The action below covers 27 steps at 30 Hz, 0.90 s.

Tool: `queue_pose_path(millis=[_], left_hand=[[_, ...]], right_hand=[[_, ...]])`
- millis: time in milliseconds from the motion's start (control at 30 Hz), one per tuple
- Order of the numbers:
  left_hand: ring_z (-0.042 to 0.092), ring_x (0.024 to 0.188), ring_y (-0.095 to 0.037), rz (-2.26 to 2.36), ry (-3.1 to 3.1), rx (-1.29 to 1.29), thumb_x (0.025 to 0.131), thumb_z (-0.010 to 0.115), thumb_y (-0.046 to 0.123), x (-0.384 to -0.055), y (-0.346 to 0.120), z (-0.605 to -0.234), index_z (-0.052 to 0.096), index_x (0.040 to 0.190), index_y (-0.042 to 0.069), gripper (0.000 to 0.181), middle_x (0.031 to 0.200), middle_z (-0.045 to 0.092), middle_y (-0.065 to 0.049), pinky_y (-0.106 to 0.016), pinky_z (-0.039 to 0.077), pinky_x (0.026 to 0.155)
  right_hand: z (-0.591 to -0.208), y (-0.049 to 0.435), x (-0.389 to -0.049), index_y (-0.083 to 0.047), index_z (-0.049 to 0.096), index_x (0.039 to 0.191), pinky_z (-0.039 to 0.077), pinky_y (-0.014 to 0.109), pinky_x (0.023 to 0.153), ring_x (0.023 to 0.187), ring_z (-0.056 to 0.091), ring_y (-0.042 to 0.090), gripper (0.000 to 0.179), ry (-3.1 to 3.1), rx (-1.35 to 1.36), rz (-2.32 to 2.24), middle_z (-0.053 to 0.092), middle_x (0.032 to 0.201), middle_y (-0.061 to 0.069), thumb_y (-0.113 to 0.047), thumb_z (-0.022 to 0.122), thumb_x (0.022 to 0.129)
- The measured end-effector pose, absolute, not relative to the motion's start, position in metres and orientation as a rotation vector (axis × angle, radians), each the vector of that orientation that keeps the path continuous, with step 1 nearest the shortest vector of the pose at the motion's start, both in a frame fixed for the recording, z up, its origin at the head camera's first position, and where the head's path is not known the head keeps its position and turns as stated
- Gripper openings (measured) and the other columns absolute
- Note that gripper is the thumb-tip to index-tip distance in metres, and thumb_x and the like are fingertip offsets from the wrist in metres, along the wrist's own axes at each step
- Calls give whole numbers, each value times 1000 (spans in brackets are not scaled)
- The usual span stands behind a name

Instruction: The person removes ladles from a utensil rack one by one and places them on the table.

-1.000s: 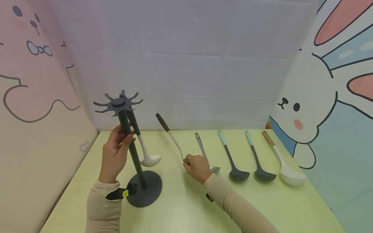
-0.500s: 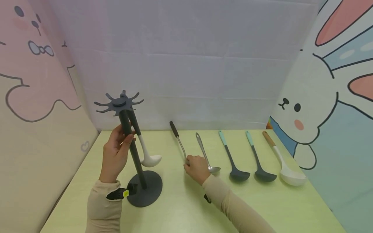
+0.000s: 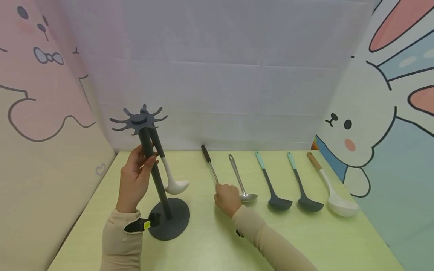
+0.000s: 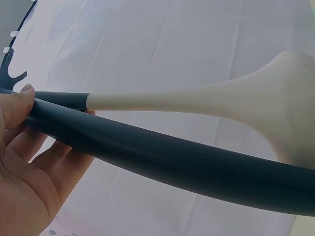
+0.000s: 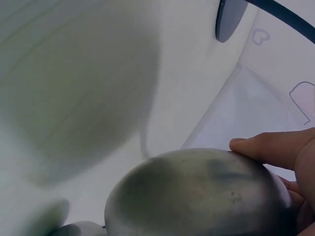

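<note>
My left hand (image 3: 133,180) grips the pole of a dark utensil stand (image 3: 157,180), thumb in front and fingers behind, below its ring of hooks. From that stand hangs a white ladle (image 3: 176,186) with a dark handle, close beside the fingers; its white shaft (image 4: 162,102) runs alongside the pole in the left wrist view. My right hand (image 3: 228,197) holds a metal ladle by its bowl (image 5: 197,196), with the thumb on the rim. The ladle's black handle (image 3: 205,153) points away toward the back wall. In the head view the hand hides the bowl.
Right of my right hand lie a steel ladle (image 3: 249,197), two dark ladles (image 3: 279,203) with mint handles, and a white ladle (image 3: 342,207) with a brown handle. A white sheet (image 3: 220,94) stands behind the pale table (image 3: 203,248), with printed side panels.
The handle of the metal ladle in my right hand has swung right and come down toward the table. My left hand has stayed on the stand's pole.
</note>
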<state>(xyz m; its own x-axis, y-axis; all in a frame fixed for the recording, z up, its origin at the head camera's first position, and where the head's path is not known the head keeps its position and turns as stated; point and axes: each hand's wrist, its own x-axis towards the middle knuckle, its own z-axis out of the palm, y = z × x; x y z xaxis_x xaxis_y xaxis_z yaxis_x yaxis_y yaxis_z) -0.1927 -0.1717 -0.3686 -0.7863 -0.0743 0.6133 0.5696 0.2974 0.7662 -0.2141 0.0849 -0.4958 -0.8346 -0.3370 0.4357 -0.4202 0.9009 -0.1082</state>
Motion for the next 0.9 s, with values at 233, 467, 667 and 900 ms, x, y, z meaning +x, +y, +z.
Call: queue_pose_path(millis=[233,467,667,900], left_hand=[[62,102,7,-1539,-2009,-440,97,57,-6,-193,-171,-369,51,135,-8,39,126,62,-25,-12,50,84],[62,102,7,-1529,-2003,-438,97,57,-6,-193,-171,-369,51,135,-7,38,125,63,-25,-12,50,84],[62,102,7,-1532,-2006,-435,97,57,-5,-193,-171,-370,52,135,-7,38,126,63,-24,-12,50,84],[62,101,7,-1537,-2007,-429,97,57,-5,-193,-171,-369,52,135,-7,38,125,63,-24,-12,50,84]], right_hand=[[-501,84,-213,-11,43,61,31,28,38,46,30,10,34,-2759,554,229,41,51,-1,1,70,79],[-507,79,-212,-10,45,63,39,29,39,45,43,12,33,-2807,575,104,49,53,2,-1,71,83],[-513,72,-211,-10,47,65,46,32,41,48,55,16,32,-2830,568,-14,53,55,3,-3,71,85],[-517,61,-208,-12,50,63,47,27,42,47,54,11,33,-2777,600,-188,55,54,0,-6,75,84]])
